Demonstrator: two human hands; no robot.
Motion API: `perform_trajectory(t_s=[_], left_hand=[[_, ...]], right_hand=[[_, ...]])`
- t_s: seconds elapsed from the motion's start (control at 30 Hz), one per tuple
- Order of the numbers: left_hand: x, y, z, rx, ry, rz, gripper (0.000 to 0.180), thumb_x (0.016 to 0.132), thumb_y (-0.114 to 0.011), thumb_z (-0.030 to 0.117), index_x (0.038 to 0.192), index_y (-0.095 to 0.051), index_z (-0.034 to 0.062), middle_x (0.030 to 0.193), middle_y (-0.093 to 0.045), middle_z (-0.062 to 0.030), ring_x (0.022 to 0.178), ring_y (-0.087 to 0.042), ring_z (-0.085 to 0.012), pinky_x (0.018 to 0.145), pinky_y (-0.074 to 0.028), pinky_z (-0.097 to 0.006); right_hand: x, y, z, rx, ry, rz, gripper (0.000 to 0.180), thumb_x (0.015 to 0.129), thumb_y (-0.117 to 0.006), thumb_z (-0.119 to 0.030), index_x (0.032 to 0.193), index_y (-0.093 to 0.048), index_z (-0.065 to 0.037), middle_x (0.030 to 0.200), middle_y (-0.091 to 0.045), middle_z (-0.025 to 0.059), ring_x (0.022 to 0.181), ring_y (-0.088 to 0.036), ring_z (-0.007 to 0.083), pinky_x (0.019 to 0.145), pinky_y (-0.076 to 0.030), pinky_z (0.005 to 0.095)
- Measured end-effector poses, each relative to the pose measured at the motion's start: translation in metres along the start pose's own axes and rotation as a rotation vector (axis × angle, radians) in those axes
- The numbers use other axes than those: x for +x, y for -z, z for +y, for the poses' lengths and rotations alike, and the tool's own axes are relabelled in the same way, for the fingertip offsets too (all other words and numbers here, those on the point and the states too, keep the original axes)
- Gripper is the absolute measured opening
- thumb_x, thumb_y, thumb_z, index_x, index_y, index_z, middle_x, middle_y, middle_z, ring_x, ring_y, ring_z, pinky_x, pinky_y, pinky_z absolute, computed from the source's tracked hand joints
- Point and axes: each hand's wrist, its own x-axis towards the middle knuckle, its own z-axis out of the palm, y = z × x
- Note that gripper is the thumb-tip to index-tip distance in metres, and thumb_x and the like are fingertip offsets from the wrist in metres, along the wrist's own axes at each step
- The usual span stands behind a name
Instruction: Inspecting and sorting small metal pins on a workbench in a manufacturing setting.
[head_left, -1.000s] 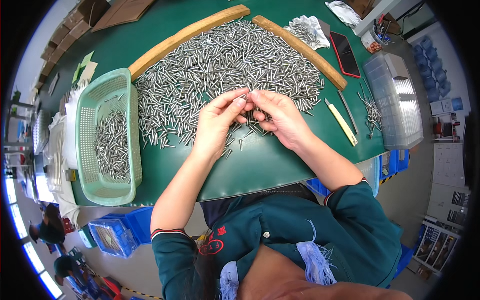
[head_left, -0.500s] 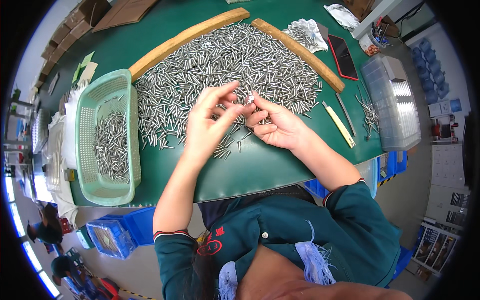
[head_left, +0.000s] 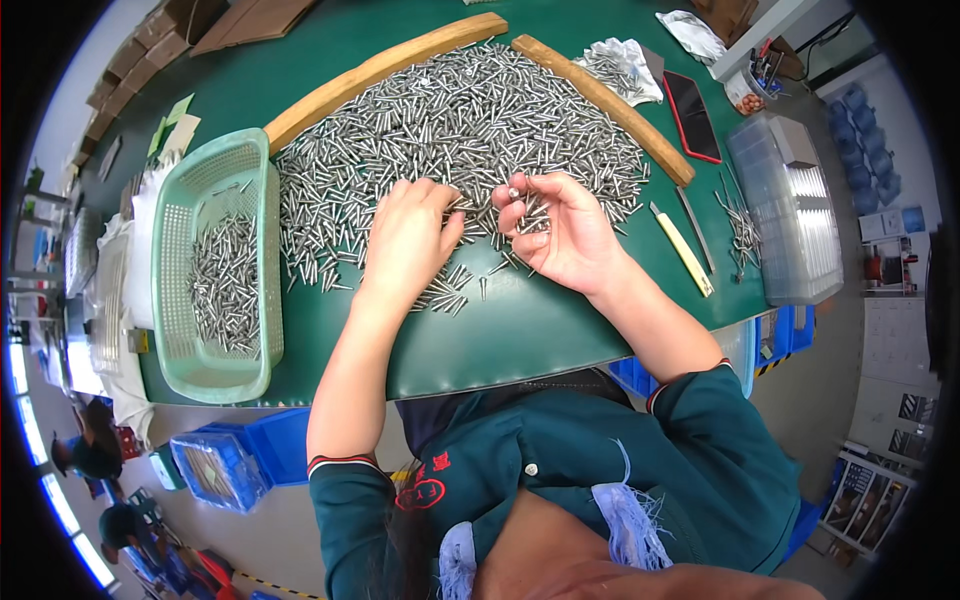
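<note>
A broad pile of small silver metal screws [head_left: 400, 130] covers the middle of the green table. My left hand [head_left: 405, 240] rests palm down on the pile's near side, thumb apart from the fingers and fingertips among the screws. To its right, my right hand [head_left: 565, 230] is raised over the pile's near edge, palm turned up. Its thumb and bent fingers close around a shiny screw [head_left: 514, 193], whose round end shows; whether it holds more is hidden. Several loose screws [head_left: 445, 292] lie in front of the hands.
A green plastic basket [head_left: 167, 300] partly filled with screws stands left. Wooden bars [head_left: 385, 75] border the pile's far side. On the right lie a yellow-handled cutter [head_left: 684, 252], a metal strip [head_left: 696, 230], a red-edged phone [head_left: 691, 118] and a clear plastic box [head_left: 790, 220].
My left hand has moved away from the right hand and down onto the pile. The right hand has shifted slightly right, its fingers curling around the screw.
</note>
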Motion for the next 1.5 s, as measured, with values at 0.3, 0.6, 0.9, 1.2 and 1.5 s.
perform_trajectory(t_s=[0.3, 0.6, 0.9, 1.2, 1.5], left_hand=[[0.004, 0.007, 0.004, -0.236, 0.090, 0.122, 0.014, 0.076, -0.062, 0.013, 0.087, -0.063, 0.0038, 0.072, -0.056, -0.0058, 0.064, -0.052, -0.0174, 0.059, -0.043, -0.028], [0.003, 0.011, 0.019, -0.495, 0.036, 0.152, 0.013, 0.076, -0.063, 0.009, 0.089, -0.064, 0.0060, 0.080, -0.059, -0.0046, 0.068, -0.054, -0.0163, 0.059, -0.045, -0.027], [0.002, 0.012, 0.016, -0.338, -0.067, 0.167, 0.012, 0.076, -0.062, 0.008, 0.089, -0.064, 0.0071, 0.081, -0.060, -0.0045, 0.071, -0.057, -0.0156, 0.061, -0.046, -0.027], [0.001, 0.006, 0.022, -0.806, 0.209, 0.108, 0.024, 0.077, -0.062, 0.005, 0.101, -0.064, 0.0075, 0.080, -0.059, -0.0046, 0.072, -0.058, -0.0118, 0.063, -0.047, -0.023], [0.001, 0.000, 0.018, -0.916, 0.260, 0.112, 0.021, 0.082, -0.059, 0.009, 0.103, -0.063, 0.0042, 0.085, -0.056, -0.0010, 0.073, -0.054, -0.0060, 0.060, -0.044, -0.017]], right_hand=[[0.002, 0.012, -0.001, -0.188, 0.027, -0.031, 0.026, 0.090, -0.049, -0.030, 0.100, -0.052, -0.006, 0.083, -0.054, 0.0003, 0.071, -0.053, 0.0062, 0.048, -0.041, 0.0149], [-0.003, 0.004, 0.009, -0.619, 0.091, 0.079, 0.022, 0.085, -0.057, -0.028, 0.094, -0.056, -0.008, 0.084, -0.056, -0.0023, 0.070, -0.052, 0.0034, 0.053, -0.044, 0.0162], [-0.001, 0.005, 0.008, -0.641, 0.138, 0.058, 0.021, 0.084, -0.059, -0.027, 0.089, -0.057, -0.007, 0.080, -0.055, -0.0019, 0.065, -0.048, 0.0019, 0.045, -0.035, 0.0136], [-0.001, 0.003, 0.010, -0.629, 0.157, 0.065, 0.018, 0.085, -0.058, -0.022, 0.090, -0.055, -0.005, 0.080, -0.056, -0.0001, 0.063, -0.047, 0.0016, 0.042, -0.032, 0.0130], [0.000, 0.004, 0.008, -0.441, 0.071, 0.049, 0.016, 0.087, -0.055, -0.021, 0.092, -0.052, -0.006, 0.080, -0.054, -0.0018, 0.063, -0.046, 0.0010, 0.042, -0.032, 0.0132]])
